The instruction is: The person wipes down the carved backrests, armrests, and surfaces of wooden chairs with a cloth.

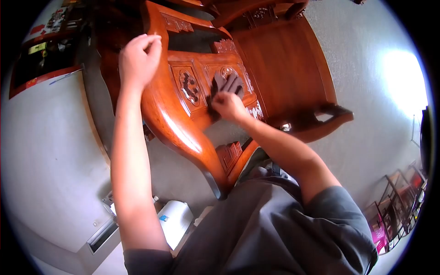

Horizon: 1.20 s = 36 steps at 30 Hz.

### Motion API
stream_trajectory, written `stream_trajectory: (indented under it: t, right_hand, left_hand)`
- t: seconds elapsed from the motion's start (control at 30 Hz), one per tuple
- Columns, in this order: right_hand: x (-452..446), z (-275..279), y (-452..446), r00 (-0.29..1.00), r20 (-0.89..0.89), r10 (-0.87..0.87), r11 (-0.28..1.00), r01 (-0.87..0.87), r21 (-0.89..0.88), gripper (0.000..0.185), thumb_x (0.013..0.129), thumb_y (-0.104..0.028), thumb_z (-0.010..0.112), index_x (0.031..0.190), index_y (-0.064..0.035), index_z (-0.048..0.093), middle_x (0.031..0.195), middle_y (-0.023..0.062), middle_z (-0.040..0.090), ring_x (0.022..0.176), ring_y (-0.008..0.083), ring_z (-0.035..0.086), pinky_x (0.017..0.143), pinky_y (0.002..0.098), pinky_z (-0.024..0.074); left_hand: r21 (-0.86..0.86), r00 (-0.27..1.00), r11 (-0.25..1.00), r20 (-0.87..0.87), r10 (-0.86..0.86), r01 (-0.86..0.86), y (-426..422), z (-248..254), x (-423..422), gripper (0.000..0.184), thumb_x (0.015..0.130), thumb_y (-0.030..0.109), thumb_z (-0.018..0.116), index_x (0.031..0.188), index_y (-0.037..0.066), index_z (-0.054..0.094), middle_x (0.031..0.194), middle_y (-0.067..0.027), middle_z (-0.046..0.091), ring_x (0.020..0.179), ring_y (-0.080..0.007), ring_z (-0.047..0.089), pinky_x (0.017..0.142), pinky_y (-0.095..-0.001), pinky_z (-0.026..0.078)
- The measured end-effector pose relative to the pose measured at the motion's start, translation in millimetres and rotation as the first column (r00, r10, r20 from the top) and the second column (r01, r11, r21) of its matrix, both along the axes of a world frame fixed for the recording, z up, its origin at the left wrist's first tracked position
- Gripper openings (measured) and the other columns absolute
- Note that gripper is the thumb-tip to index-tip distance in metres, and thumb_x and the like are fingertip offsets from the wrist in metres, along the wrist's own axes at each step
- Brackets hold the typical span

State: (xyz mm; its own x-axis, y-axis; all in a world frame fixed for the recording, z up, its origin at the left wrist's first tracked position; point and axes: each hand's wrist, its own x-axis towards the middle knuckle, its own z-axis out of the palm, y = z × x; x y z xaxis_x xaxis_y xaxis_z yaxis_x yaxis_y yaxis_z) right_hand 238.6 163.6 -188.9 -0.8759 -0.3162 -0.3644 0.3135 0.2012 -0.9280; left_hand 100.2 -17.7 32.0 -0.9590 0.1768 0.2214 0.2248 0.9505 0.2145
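A carved, reddish-brown wooden chair (172, 117) with a glossy curved arm lies in front of me, tilted in the view. My left hand (140, 59) is closed at the upper part of its curved frame, fingers curled against the wood. Some fingertips there are hard to make out. In my right hand (228, 106) is a bunched dark brown cloth (228, 84), pressed against the carved panel (188, 87) area of the chair. The cloth hides part of a round carving.
Joined or close on the right is a broad wooden panel (286, 68) of similar furniture. A white box-like object (175, 222) stands low at the left. Dark-framed chairs (396, 201) and a pink plastic item (379, 236) are at the far right. Bright light falls on the wall.
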Motion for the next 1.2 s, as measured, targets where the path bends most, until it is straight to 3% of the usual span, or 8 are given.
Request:
stream_trajectory:
  t: [0.03,0.1,0.2,0.47,0.63,0.97,1.1,1.2]
  right_hand:
    - [14,5,3,0.999,0.042,-0.032,0.999,0.033,-0.026,0.025,0.086,-0.026,0.072,0.094,-0.0028,0.073,0.091,0.0200,0.073,0.090,0.0374,0.071,0.081,0.0432,0.0558]
    - [25,5,1,0.992,-0.032,-0.120,0.992,0.119,-0.037,0.023,0.088,-0.024,0.072,0.096,-0.0026,0.073,0.092,0.0190,0.073,0.089,0.0356,0.072,0.081,0.0419,0.0556]
    - [14,12,-9,0.978,0.011,-0.207,0.977,0.208,-0.044,0.022,0.089,-0.022,0.072,0.098,-0.0024,0.073,0.092,0.0178,0.074,0.088,0.0338,0.072,0.081,0.0408,0.0553]
    - [-77,2,-37,0.973,-0.005,-0.233,0.972,0.232,-0.039,0.023,0.086,-0.025,0.075,0.092,-0.0030,0.072,0.090,0.0200,0.073,0.087,0.0358,0.072,0.080,0.0435,0.0559]
    - [-8,-2,-5,0.992,0.119,-0.048,0.994,0.060,-0.095,0.023,0.088,-0.024,0.072,0.096,-0.0021,0.069,0.094,0.0217,0.072,0.092,0.0370,0.071,0.083,0.0440,0.0560]
    - [-103,-1,-50,0.981,-0.006,-0.192,0.980,0.192,0.046,0.024,0.084,-0.029,0.074,0.086,-0.0060,0.073,0.090,0.0207,0.073,0.090,0.0393,0.070,0.081,0.0467,0.0559]
    - [-82,-1,-40,0.983,-0.091,-0.161,0.985,0.166,0.051,0.022,0.086,-0.028,0.071,0.087,-0.0060,0.073,0.090,0.0208,0.073,0.090,0.0400,0.070,0.081,0.0467,0.0561]
    - [-21,-12,-15,1.000,-0.002,-0.013,1.000,0.013,0.016,0.018,0.087,-0.023,0.069,0.090,-0.0051,0.071,0.090,0.0214,0.072,0.087,0.0396,0.071,0.078,0.0463,0.0568]
  left_hand:
    - [0.001,0.999,0.999,-0.033,-0.041,0.041,4,1,14,0.025,0.093,0.027,0.066,0.101,0.008,0.080,0.112,-0.0091,0.076,0.118,-0.0314,0.066,0.105,-0.0444,0.049]
    - [-0.289,0.971,0.928,0.085,-0.222,0.237,17,14,48,0.020,0.091,0.025,0.068,0.096,0.010,0.080,0.114,-0.0063,0.076,0.127,-0.0307,0.060,0.116,-0.0513,0.037]
    - [-0.227,0.960,0.939,0.169,-0.224,0.259,24,21,69,0.014,0.085,0.021,0.072,0.092,0.010,0.079,0.109,-0.0048,0.077,0.124,-0.0279,0.062,0.120,-0.0532,0.028]
    - [-0.186,0.970,0.961,0.171,-0.174,0.205,19,17,61,0.009,0.082,0.012,0.070,0.087,0.010,0.077,0.100,-0.0038,0.077,0.116,-0.0249,0.066,0.118,-0.0508,0.031]
    - [-0.190,0.973,0.965,0.175,-0.148,0.181,22,18,59,0.009,0.082,0.012,0.069,0.086,0.009,0.077,0.099,-0.0038,0.077,0.114,-0.0246,0.066,0.118,-0.0500,0.031]
    - [-0.176,0.986,0.976,0.127,-0.109,0.131,22,15,58,0.009,0.082,0.012,0.069,0.086,0.008,0.076,0.096,-0.0062,0.076,0.109,-0.0240,0.068,0.115,-0.0467,0.035]
    - [-0.158,0.989,0.980,0.102,-0.103,0.118,22,13,59,0.008,0.082,0.012,0.069,0.085,0.008,0.076,0.095,-0.0061,0.076,0.109,-0.0237,0.068,0.115,-0.0465,0.036]
    - [-0.169,0.990,0.979,0.101,-0.097,0.113,21,15,59,0.008,0.082,0.012,0.070,0.084,0.008,0.076,0.095,-0.0057,0.076,0.109,-0.0232,0.068,0.114,-0.0467,0.037]
